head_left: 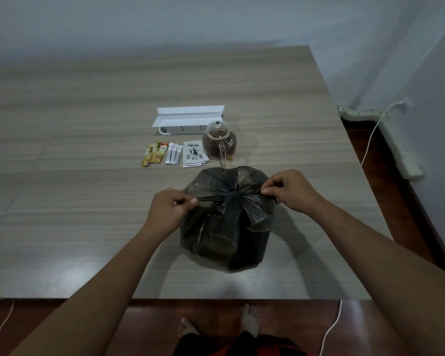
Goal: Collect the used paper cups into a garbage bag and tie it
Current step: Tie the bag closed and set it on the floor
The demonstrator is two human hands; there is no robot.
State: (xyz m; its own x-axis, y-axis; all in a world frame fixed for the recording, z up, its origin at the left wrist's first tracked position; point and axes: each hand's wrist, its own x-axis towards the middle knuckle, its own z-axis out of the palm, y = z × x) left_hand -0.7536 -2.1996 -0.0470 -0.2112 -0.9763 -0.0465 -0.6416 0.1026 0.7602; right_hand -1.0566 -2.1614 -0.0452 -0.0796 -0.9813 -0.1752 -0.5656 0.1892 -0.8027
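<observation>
Two hands work on the wooden bench [88, 201]: the black garbage bag [226, 227] sits near its front edge, left hand [168, 209] and right hand [292, 191] each pinching a tail, tightening the knot [231, 195]; next, probably a second knot.

A black garbage bag [226, 222] is sitting on the wooden table [88, 176] between the two hands, its top gathered into a knot. The left hand [168, 210] is pinching one stretched end of the plastic while the right hand [292, 192] is pinching the other. Beyond the hands, a glass teapot [219, 141], tea packets [194, 154] and a white tray [188, 119] are lying.
</observation>
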